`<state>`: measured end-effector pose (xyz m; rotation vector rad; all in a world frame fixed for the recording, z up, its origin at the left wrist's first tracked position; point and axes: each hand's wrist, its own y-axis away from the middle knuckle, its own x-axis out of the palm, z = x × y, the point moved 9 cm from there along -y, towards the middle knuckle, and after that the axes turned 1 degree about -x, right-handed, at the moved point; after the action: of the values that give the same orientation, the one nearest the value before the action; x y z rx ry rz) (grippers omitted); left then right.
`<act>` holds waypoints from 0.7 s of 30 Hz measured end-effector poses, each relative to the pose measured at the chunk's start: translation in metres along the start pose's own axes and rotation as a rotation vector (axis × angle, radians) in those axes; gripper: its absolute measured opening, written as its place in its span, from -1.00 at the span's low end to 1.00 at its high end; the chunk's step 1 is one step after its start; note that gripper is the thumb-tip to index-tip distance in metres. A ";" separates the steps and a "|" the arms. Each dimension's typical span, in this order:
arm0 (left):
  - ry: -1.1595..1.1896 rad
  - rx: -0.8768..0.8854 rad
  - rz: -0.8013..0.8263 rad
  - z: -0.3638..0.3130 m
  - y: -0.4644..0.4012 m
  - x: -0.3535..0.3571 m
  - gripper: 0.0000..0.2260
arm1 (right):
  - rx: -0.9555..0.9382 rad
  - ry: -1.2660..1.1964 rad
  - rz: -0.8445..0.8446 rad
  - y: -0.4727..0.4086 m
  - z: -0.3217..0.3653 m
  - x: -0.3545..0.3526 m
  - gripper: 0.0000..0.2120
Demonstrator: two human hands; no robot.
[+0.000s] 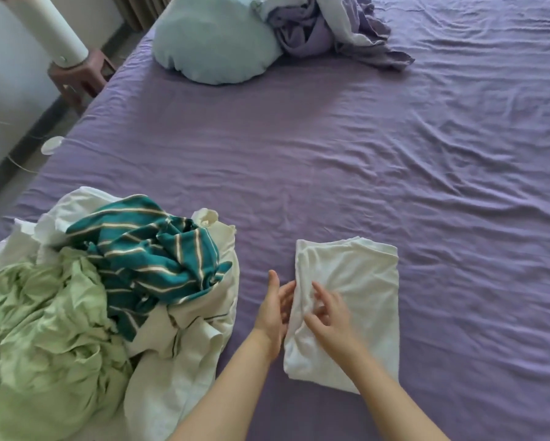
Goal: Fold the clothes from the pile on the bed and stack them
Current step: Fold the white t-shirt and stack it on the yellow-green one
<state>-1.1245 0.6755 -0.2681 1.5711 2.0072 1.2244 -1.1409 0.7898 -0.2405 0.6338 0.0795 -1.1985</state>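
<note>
Both hands set at folded white garment (356, 297) on purple bed (394, 154), left hand (272, 308) flat against its edge, right hand (329, 316) loosely curled on top, nothing gripped, unfolded pile (101, 281) located left.

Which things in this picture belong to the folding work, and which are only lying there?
Part of the job:
- folded white garment, touched by left hand and right hand
- pile: teal striped top, light green garment, white clothes

Just lying about:
- pale blue pillow
- crumpled purple bedding
- stool beside the bed
</note>
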 end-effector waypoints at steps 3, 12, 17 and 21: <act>-0.347 0.103 -0.191 -0.011 0.004 -0.014 -0.64 | 0.033 0.181 -0.328 0.018 -0.021 -0.054 -0.54; -0.326 -0.110 -0.177 0.012 -0.008 0.018 -0.48 | 0.490 -0.238 -0.346 0.041 -0.101 -0.090 -0.57; -0.260 -0.072 -0.108 0.013 -0.002 0.045 -0.62 | 0.554 -0.601 -0.157 0.033 -0.098 -0.082 -0.80; -0.207 -0.008 -0.065 0.010 0.016 0.070 -0.68 | 0.487 -0.672 -0.122 0.036 -0.092 -0.102 -0.84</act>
<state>-1.1317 0.7436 -0.2439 1.5471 1.9035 1.0000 -1.1238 0.9295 -0.2627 0.6176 -0.7679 -1.5091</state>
